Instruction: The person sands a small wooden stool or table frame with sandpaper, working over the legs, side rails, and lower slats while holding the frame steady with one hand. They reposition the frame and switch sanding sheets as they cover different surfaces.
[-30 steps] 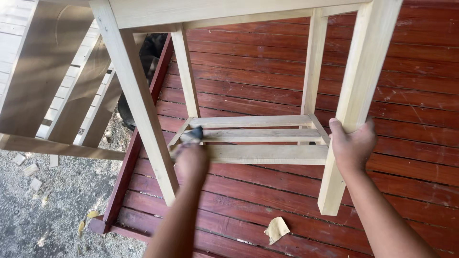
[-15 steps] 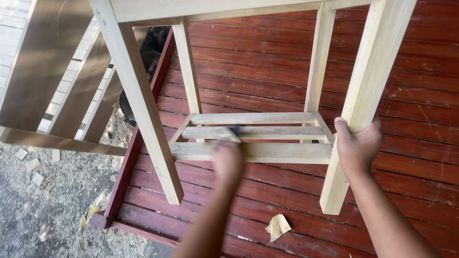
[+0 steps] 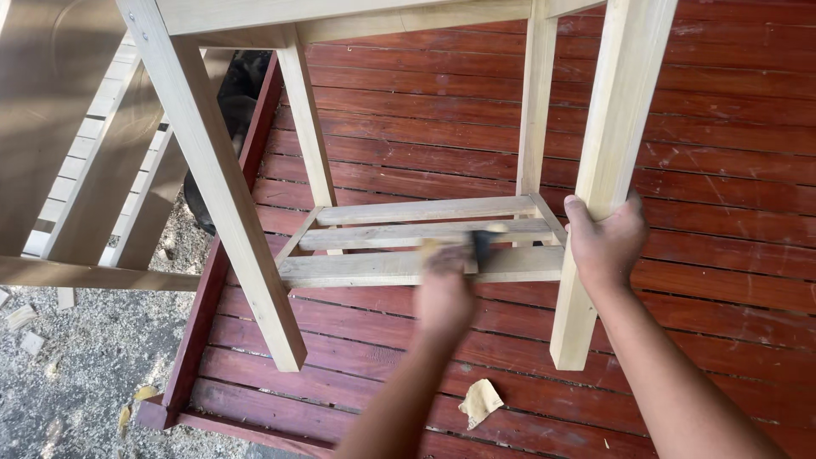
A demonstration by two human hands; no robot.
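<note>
Pale wooden frame standing on a red plank deck — right hand clenched around its near right leg. Left hand, blurred, grasps a brush whose dark head touches the frame's lower slats, just left of the right hand. Sandpaper scrap on the deck below both hands — near the leg's foot.

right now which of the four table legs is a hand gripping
The front right leg: the right hand wraps it low down. The other three legs stand untouched.
</note>
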